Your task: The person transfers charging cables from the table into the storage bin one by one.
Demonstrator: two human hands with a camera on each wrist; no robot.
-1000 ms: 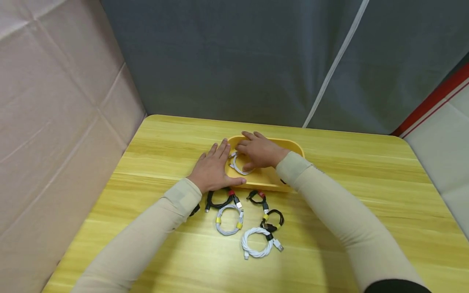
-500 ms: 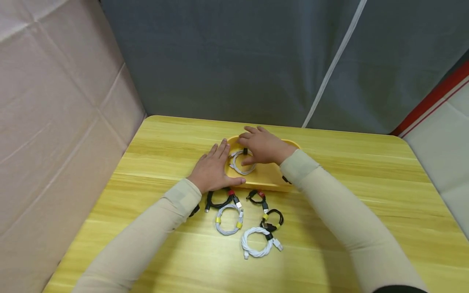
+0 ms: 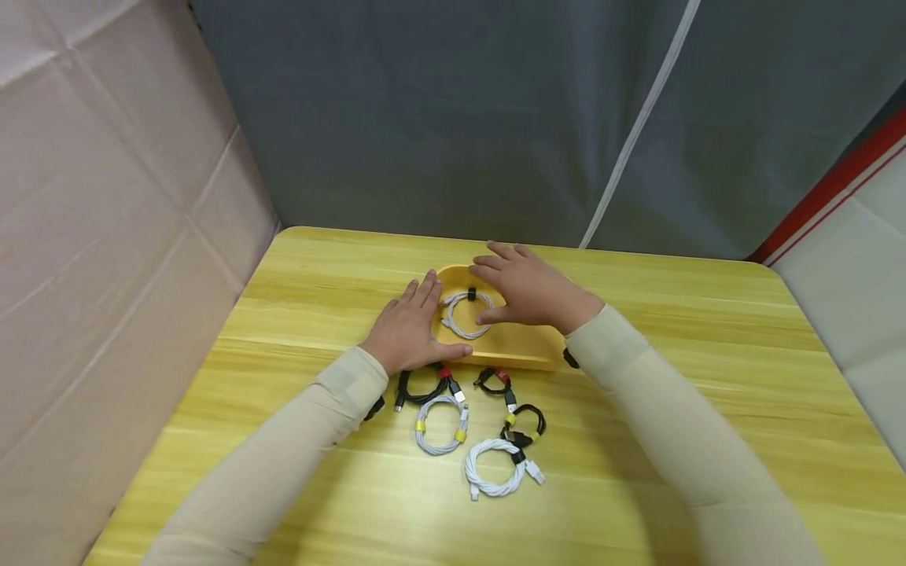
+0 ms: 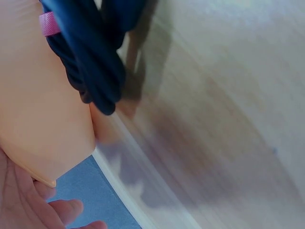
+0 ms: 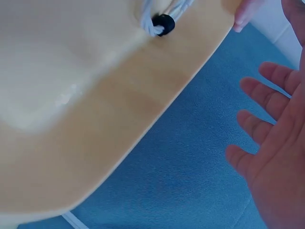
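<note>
On the table point(image 3: 708, 330), tray point(image 3: 510, 346) lies long axis left-right.

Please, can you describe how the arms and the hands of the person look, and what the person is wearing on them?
Both arms are covered by long, close-fitting sleeves of plain beige fabric that end at the wrists: the left sleeve and the right sleeve. A small dark piece shows beneath each wrist. The left hand and the right hand are bare, with no gloves or rings visible.
</note>
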